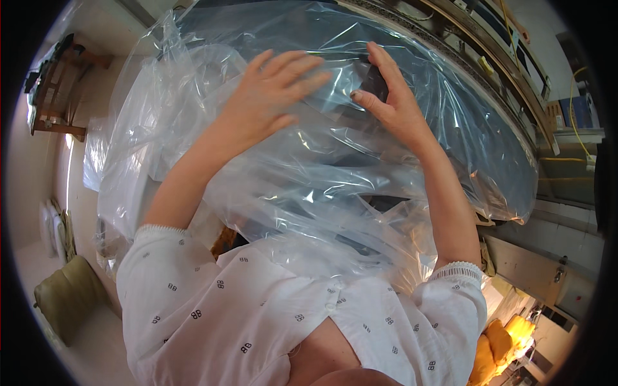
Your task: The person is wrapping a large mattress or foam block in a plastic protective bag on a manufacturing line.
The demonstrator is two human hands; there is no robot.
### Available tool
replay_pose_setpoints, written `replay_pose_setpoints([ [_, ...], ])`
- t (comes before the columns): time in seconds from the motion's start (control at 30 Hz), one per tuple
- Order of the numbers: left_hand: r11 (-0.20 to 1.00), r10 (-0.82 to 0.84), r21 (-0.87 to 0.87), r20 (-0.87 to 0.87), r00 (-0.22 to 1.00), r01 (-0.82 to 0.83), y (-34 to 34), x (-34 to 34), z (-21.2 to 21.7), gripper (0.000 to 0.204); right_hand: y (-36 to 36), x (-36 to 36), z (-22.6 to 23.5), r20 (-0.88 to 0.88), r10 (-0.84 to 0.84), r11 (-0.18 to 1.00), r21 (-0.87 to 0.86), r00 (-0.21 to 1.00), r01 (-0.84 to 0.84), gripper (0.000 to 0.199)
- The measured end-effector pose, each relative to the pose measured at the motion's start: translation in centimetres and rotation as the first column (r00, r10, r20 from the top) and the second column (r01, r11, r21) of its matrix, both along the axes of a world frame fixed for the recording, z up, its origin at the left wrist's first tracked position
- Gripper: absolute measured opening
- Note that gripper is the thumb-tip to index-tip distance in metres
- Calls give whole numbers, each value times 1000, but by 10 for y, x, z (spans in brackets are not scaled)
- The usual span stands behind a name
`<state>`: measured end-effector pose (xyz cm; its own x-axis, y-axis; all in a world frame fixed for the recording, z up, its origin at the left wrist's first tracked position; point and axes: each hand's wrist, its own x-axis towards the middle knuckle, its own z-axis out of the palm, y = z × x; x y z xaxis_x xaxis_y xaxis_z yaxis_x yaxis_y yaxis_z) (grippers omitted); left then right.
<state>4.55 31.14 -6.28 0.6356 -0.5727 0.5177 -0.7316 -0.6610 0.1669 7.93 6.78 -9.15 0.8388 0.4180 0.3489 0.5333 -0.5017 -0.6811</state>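
Observation:
Large sheets of clear plastic film (322, 167) lie crumpled and layered over the work surface in front of me, reaching down to my shirt. My left hand (273, 90) is over the film with its fingers spread, slightly blurred, and nothing shows in it. To its right, my right hand (396, 106) curves with thumb and forefinger apart around a small dark object (373, 82), whose kind I cannot make out. The other fingers of that hand are mostly hidden behind it. Glare on the film hides what lies beneath.
Beyond the film runs a speckled table edge (412, 29) with long rails (489, 58) along the far right. A yellow cable (571, 109) hangs there. A wooden rack (61, 96) is on the left wall, an olive cushion (74, 296) at lower left, yellow cloth (505, 344) at lower right.

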Motion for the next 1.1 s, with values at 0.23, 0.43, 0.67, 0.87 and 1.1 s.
replay_pose_setpoints([
  [0.23,849,-121,-469,-621,775,-242,-10,102,2,23,-16,1,-5,-152,45,982,190,987,-16,77],
  [0.43,794,-185,-561,-587,788,-232,-14,138,2,27,-11,-4,-7,-210,28,942,332,977,45,77],
  [0.67,853,-126,-490,-525,842,-178,-27,138,5,24,-13,-3,-6,-228,34,931,362,973,53,73],
  [0.87,816,-182,-532,-609,772,-227,-32,134,22,20,-14,-4,-1,-265,40,922,381,963,67,74],
  [1.1,701,-278,-694,-480,832,-166,-18,112,46,13,1,-4,38,-334,161,891,455,929,9,74],
])
